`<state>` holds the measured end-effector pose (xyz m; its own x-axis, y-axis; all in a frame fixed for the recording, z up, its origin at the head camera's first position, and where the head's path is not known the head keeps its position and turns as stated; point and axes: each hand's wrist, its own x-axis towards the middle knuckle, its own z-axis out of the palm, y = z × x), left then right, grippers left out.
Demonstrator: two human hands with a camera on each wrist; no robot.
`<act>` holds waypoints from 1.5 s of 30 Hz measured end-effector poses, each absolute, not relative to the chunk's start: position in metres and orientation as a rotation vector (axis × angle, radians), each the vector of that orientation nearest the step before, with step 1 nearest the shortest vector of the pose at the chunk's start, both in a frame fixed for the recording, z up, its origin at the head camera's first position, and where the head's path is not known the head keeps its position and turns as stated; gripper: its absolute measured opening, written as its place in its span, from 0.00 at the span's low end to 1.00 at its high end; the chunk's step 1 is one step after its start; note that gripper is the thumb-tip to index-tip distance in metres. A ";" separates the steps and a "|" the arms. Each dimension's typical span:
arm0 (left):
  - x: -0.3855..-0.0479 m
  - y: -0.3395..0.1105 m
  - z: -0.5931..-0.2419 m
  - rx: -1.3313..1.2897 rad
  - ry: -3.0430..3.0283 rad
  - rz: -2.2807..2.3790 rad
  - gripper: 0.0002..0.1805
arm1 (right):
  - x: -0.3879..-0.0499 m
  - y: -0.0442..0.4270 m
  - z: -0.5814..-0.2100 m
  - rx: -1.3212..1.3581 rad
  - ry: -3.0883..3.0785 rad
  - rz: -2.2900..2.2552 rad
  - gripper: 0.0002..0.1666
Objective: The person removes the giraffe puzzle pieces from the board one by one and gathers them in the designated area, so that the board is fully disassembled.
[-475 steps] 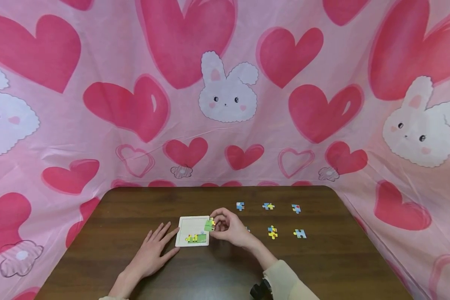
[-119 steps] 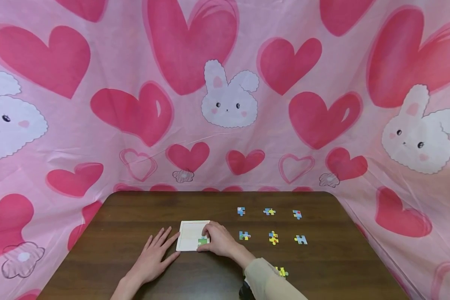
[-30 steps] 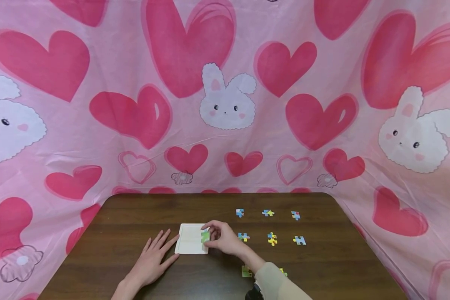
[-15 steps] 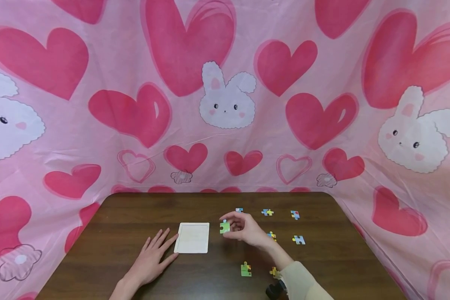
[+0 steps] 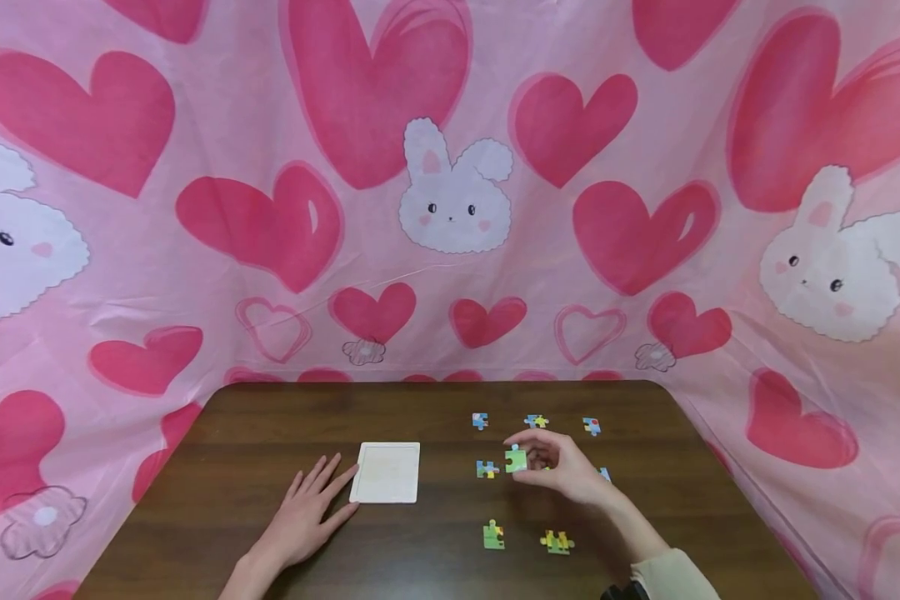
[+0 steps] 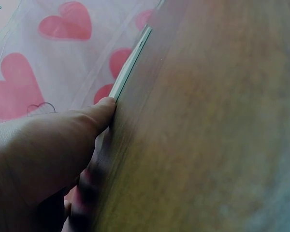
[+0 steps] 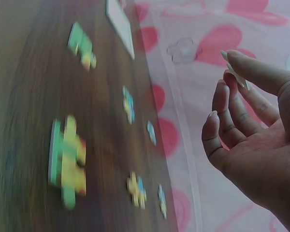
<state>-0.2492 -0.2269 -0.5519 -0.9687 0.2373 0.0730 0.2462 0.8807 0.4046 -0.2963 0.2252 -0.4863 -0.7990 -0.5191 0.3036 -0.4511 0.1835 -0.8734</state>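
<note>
My right hand (image 5: 566, 471) pinches a green puzzle piece (image 5: 516, 460) between thumb and fingers, above the table's right half. In the right wrist view only a thin edge of this puzzle piece (image 7: 239, 79) shows at the fingertips. To the left lies a square white puzzle tray (image 5: 386, 475) with a bare inside. My left hand (image 5: 300, 525) rests on the table with fingers spread, its index finger and thumb touching the tray's left edge. The left wrist view has the thumb against the tray's side (image 6: 130, 65).
Loose puzzle pieces lie in rows on the brown table (image 5: 270, 425): a green one (image 5: 493, 535) and a yellow-green one (image 5: 557, 542) nearest, a blue-yellow one (image 5: 487, 469) farther back, several more behind. My right hand partly covers others. A pink heart-patterned cloth (image 5: 450, 333) hangs around.
My right hand has lifted the green piece out of the tray and carried it right. Earlier, other pieces moved from tray to table. My left hand has stayed at the tray.
</note>
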 end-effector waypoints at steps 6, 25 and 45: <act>-0.245 -0.227 -0.551 -0.404 -2.991 -0.647 0.35 | -0.283 0.262 -0.488 -1.030 2.411 -1.708 0.24; -0.245 -0.228 -0.550 -0.390 -3.038 -0.682 0.37 | -0.243 0.348 -0.523 -1.071 2.645 -1.426 0.24; -0.245 -0.227 -0.551 -0.377 -3.043 -0.683 0.37 | -0.230 0.364 -0.553 -1.093 2.754 -1.267 0.28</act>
<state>-0.2450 -0.2269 -0.5511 -0.9713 0.2322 0.0525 0.2323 0.8766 0.4214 -0.2303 0.3635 -0.5534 -0.7671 -0.5471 0.3350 -0.6104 0.4617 -0.6437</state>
